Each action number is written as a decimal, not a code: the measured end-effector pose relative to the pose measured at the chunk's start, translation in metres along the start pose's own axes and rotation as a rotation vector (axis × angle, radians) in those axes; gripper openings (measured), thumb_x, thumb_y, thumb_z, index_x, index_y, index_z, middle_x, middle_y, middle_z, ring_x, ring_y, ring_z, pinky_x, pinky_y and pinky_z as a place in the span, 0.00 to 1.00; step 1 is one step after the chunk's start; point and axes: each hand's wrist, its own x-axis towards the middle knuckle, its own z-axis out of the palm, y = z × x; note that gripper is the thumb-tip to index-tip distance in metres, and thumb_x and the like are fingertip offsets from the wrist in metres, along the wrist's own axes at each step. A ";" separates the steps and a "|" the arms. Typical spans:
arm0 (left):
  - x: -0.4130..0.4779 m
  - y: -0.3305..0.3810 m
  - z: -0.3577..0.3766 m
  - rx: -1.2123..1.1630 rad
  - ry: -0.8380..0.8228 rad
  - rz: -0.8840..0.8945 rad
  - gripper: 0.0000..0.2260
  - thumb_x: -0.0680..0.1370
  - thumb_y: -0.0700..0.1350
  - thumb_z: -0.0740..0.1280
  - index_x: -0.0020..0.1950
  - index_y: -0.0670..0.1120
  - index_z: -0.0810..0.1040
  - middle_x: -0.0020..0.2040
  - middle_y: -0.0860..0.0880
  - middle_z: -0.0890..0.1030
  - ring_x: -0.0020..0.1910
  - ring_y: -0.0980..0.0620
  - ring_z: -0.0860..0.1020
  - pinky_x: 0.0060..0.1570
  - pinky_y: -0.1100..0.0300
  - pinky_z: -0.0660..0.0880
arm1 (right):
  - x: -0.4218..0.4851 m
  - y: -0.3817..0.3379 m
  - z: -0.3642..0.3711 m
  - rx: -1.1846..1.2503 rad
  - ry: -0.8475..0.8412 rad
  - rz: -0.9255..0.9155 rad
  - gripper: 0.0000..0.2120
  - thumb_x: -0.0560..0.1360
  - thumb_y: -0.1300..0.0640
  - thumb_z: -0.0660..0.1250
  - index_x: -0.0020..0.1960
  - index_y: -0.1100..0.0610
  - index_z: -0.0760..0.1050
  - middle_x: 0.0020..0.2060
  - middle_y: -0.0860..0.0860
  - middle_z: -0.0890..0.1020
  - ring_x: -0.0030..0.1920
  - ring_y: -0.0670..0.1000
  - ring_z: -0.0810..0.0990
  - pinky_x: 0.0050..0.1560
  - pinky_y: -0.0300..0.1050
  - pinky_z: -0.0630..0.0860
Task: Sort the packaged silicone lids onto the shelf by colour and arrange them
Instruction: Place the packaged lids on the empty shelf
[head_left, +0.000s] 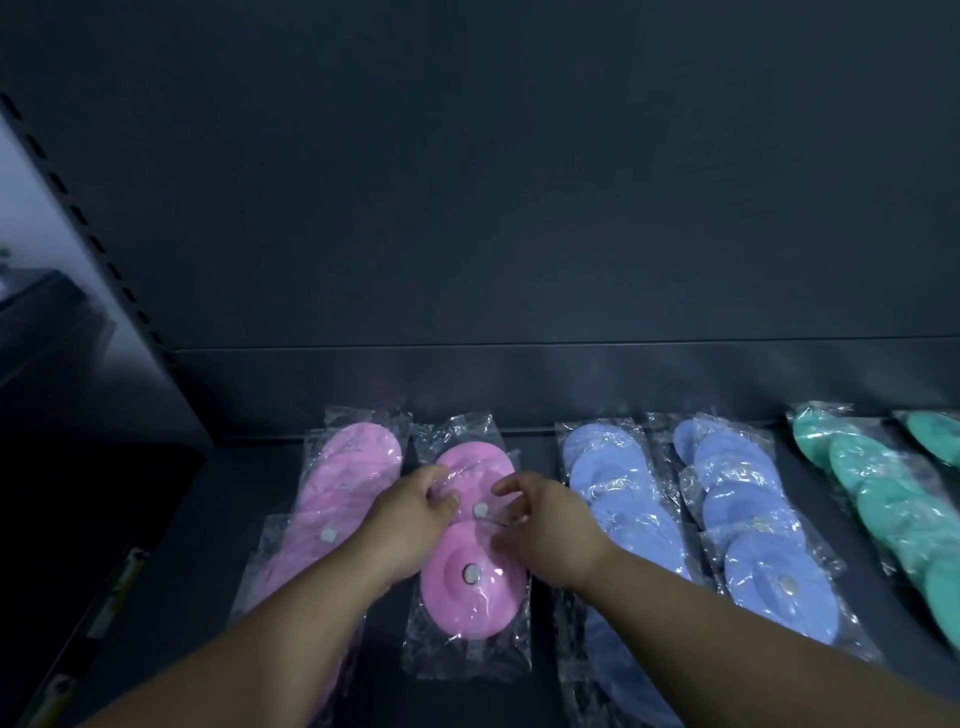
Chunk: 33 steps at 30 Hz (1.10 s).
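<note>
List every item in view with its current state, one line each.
Left hand: fingers curled on the second pink row's packaging, grip unclear.
Right hand: fingers curled over the same row, grip unclear.
First pink row: bagged, overlapping, lying flat.
Second pink row: bagged, overlapping, being adjusted.
Blue rows: two, bagged, overlapping, untouched.
Green rows: bagged, overlapping, partly cut off at the right.
Shelf: dark, holding all the rows.

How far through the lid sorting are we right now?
Mostly done: blue rows and green lids lie grouped on the shelf. In hand: left hand and right hand adjust the second pink row. Left: straightening it like the first pink row.
</note>
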 end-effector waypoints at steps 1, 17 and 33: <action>-0.003 -0.001 0.001 0.020 0.001 0.012 0.20 0.81 0.47 0.62 0.73 0.51 0.66 0.68 0.48 0.73 0.63 0.51 0.73 0.56 0.63 0.69 | 0.000 0.000 0.001 0.009 0.021 -0.010 0.18 0.70 0.60 0.72 0.58 0.52 0.74 0.34 0.41 0.76 0.34 0.38 0.74 0.33 0.23 0.67; -0.017 -0.012 0.025 0.339 0.117 0.227 0.20 0.79 0.41 0.63 0.71 0.46 0.69 0.77 0.52 0.56 0.58 0.61 0.68 0.54 0.80 0.56 | -0.036 0.026 -0.013 -0.385 0.281 -0.241 0.20 0.70 0.50 0.70 0.61 0.50 0.75 0.56 0.50 0.79 0.58 0.54 0.75 0.60 0.46 0.70; -0.089 0.031 0.127 0.399 0.024 0.228 0.31 0.70 0.56 0.72 0.71 0.55 0.66 0.65 0.53 0.72 0.62 0.55 0.73 0.61 0.64 0.68 | -0.102 0.102 -0.087 -0.293 0.055 0.109 0.33 0.66 0.44 0.75 0.66 0.51 0.67 0.54 0.51 0.80 0.55 0.52 0.79 0.46 0.38 0.69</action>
